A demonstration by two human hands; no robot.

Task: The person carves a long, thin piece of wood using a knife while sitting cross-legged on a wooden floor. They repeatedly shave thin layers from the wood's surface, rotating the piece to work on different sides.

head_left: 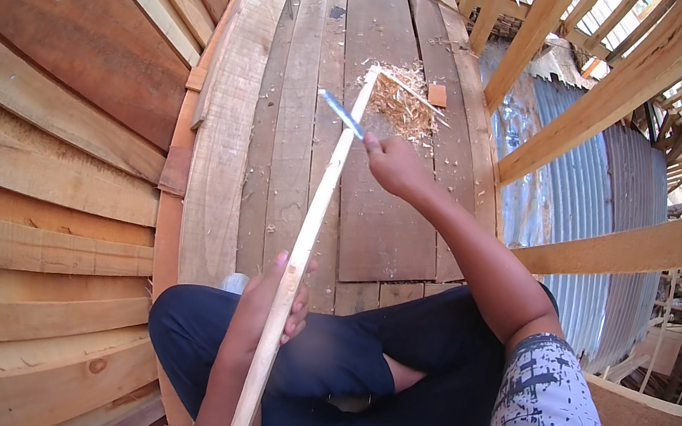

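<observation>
A long pale wooden stick (320, 201) slants from my body up toward the pile of wood shavings (404, 106). Around its lower half wrap the fingers of my left hand (277, 297), near my knee. My right hand (394, 165) is closed on a knife, its handle hidden in the fist. The bright knife blade (340, 113) lies across the stick near the far end, pointing left. From the stick's far tip a thin strip of wood (414, 99) angles off to the right, over the shavings.
Plank floorboards (296, 160) stretch ahead, scattered with chips. A small orange-brown wood block (438, 96) sits beside the shavings. A board wall (51, 165) rises at left. On the right are wooden railing posts (613, 96) and corrugated metal sheets (573, 171) beyond them.
</observation>
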